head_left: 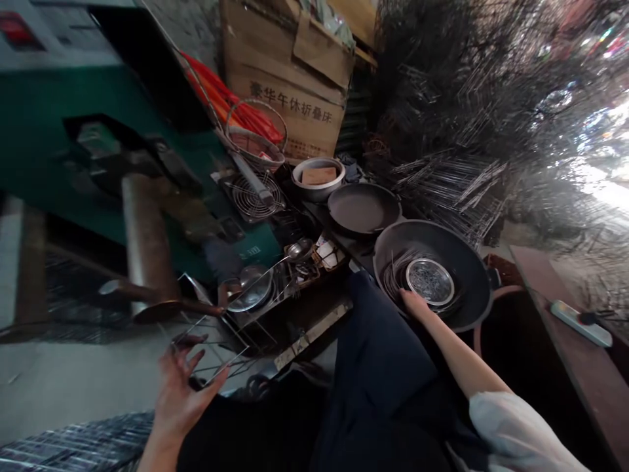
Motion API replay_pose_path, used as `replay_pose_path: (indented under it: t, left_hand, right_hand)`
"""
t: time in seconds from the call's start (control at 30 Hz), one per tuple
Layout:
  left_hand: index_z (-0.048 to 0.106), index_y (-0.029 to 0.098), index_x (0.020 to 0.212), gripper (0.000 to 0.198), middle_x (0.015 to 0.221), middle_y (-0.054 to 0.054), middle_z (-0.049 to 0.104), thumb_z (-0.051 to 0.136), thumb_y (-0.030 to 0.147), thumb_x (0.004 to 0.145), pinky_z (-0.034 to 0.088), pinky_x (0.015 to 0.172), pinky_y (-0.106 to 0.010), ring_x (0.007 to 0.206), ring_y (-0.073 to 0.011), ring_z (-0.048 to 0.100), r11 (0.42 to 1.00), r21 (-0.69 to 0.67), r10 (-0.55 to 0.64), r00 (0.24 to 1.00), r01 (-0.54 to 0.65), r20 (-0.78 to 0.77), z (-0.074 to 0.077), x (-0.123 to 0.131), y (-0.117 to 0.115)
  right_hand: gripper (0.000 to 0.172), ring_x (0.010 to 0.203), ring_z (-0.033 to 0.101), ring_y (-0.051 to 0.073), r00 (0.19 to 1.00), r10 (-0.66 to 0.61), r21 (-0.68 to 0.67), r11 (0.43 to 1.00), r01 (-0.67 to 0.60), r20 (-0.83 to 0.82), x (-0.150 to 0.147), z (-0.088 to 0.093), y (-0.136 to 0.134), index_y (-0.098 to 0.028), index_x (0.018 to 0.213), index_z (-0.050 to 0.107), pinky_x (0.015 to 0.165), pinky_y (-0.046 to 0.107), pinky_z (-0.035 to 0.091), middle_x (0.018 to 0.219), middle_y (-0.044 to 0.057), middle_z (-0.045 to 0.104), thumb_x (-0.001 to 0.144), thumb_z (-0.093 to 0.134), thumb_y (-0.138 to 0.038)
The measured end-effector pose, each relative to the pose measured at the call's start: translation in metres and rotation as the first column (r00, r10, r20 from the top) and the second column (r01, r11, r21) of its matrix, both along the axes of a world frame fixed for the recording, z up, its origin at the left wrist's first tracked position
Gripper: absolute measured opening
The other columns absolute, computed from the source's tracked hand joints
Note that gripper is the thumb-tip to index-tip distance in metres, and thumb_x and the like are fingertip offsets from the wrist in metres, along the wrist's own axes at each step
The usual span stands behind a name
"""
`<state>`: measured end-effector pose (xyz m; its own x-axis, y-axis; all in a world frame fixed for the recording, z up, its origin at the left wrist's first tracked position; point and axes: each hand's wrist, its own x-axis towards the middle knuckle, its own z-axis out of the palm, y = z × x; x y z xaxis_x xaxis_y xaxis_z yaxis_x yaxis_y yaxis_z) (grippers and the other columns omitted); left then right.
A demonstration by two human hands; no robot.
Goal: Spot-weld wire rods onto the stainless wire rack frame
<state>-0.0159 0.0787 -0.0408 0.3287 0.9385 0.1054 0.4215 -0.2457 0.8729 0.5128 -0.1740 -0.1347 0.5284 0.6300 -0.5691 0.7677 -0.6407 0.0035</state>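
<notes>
Wok (466, 262), large, dark, round, sits right of centre beside the person's knee; thin wires (393, 272) and a shiny patterned metal disc (430, 280) lie inside. Wire frame (216, 347), lower left: thin rods, blurred, far end lost in clutter. Right hand (415, 303) on wok's near rim, fingers obscured, grip can't be told. Left hand (179, 390) spread wide, fingertips at frame, nothing clasped

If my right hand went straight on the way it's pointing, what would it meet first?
Most likely the round metal disc in the big dark pan, just ahead of the right hand; depth is unclear.
</notes>
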Motion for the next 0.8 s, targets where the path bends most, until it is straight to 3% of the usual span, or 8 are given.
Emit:
replay_pose_path:
  t: [0.17, 0.27, 0.4, 0.5, 0.6, 0.67, 0.73, 0.8]
  left_hand:
    - [0.035, 0.021, 0.125, 0.095, 0.135, -0.016, 0.047, 0.086, 0.052, 0.050, 0.043, 0.110, -0.065, 0.125, -0.0426, 0.055, 0.990, -0.126, 0.049, 0.997, -0.057, -0.059, 0.002, 0.001, 0.002]
    - [0.036, 0.022, 0.128, 0.092, 0.134, -0.015, 0.049, 0.084, 0.053, 0.056, 0.044, 0.110, -0.064, 0.127, -0.0406, 0.054, 0.998, -0.055, 0.015, 0.997, -0.018, -0.071, -0.001, -0.001, 0.004]
    - [0.033, 0.022, 0.131, 0.093, 0.133, -0.016, 0.049, 0.084, 0.049, 0.058, 0.040, 0.113, -0.063, 0.128, -0.0412, 0.052, 1.000, 0.013, -0.010, 1.000, 0.010, -0.010, 0.001, 0.002, 0.002]
    - [0.030, 0.018, 0.137, 0.101, 0.144, -0.023, 0.042, 0.084, 0.049, 0.057, 0.037, 0.116, -0.062, 0.133, -0.0454, 0.049, 0.996, -0.077, 0.040, 0.998, -0.036, 0.057, 0.009, 0.005, -0.006]
    - [0.031, 0.020, 0.141, 0.107, 0.148, -0.022, 0.041, 0.085, 0.053, 0.054, 0.038, 0.113, -0.062, 0.134, -0.0479, 0.049, 0.988, -0.130, 0.087, 0.994, -0.078, 0.062, 0.007, -0.004, -0.021]
    - [0.033, 0.025, 0.142, 0.106, 0.145, -0.018, 0.045, 0.086, 0.053, 0.054, 0.042, 0.110, -0.062, 0.130, -0.0464, 0.053, 0.993, -0.104, 0.068, 0.996, -0.063, 0.052, -0.003, -0.015, -0.032]
    - [0.035, 0.027, 0.143, 0.100, 0.141, -0.016, 0.051, 0.084, 0.055, 0.060, 0.044, 0.108, -0.063, 0.127, -0.0446, 0.057, 1.000, -0.019, 0.016, 1.000, -0.016, 0.007, -0.013, -0.025, -0.045]
    - [0.036, 0.026, 0.144, 0.096, 0.137, -0.017, 0.056, 0.081, 0.056, 0.065, 0.045, 0.104, -0.065, 0.121, -0.0445, 0.061, 0.996, 0.088, 0.000, 0.998, 0.006, -0.063, -0.016, -0.028, -0.058]
  right_hand:
    - [0.038, 0.124, 0.060, 0.027, 0.998, 0.049, -0.015, 0.999, -0.049, -0.031, 0.001, -0.012, 0.017, -0.007, 0.129, 0.063, 0.103, 0.043, 0.048, 0.134, 0.017, 0.060, 0.105, 0.034, -0.009]
    - [0.037, 0.122, 0.061, 0.027, 0.998, 0.035, 0.029, 0.999, -0.033, -0.047, -0.002, -0.004, 0.017, -0.006, 0.127, 0.065, 0.101, 0.040, 0.047, 0.128, 0.020, 0.063, 0.102, 0.038, -0.007]
    - [0.038, 0.116, 0.064, 0.025, 0.997, -0.018, 0.207, 0.978, 0.035, -0.080, -0.008, 0.029, 0.005, -0.008, 0.130, 0.063, 0.095, 0.027, 0.046, 0.119, 0.016, 0.068, 0.093, 0.061, -0.015]
    - [0.045, 0.115, 0.065, 0.024, 0.988, -0.149, 0.400, 0.905, 0.147, -0.026, -0.008, 0.069, -0.003, -0.007, 0.139, 0.056, 0.095, 0.026, 0.045, 0.123, 0.015, 0.067, 0.103, 0.049, -0.033]
    - [0.051, 0.114, 0.064, 0.027, 0.950, -0.311, 0.592, 0.770, 0.237, 0.025, -0.003, 0.122, -0.008, -0.009, 0.130, 0.063, 0.093, 0.031, 0.044, 0.121, 0.015, 0.068, 0.105, 0.036, -0.045]
    - [0.050, 0.090, 0.064, 0.025, 0.936, -0.347, 0.790, 0.555, 0.261, -0.065, -0.003, 0.161, -0.010, -0.012, 0.098, 0.069, 0.077, 0.031, 0.044, 0.093, 0.012, 0.068, 0.096, 0.049, -0.058]
    - [0.055, 0.070, 0.051, 0.017, 0.939, -0.280, 0.886, 0.358, 0.295, -0.200, -0.009, 0.200, -0.007, -0.013, 0.081, 0.061, 0.063, 0.028, 0.037, 0.072, 0.005, 0.054, 0.091, 0.056, -0.067]
    - [0.053, 0.069, 0.046, 0.013, 0.920, -0.138, 0.885, 0.254, 0.391, -0.367, -0.017, 0.231, 0.004, -0.012, 0.086, 0.060, 0.062, 0.024, 0.037, 0.074, 0.003, 0.052, 0.090, 0.063, -0.065]
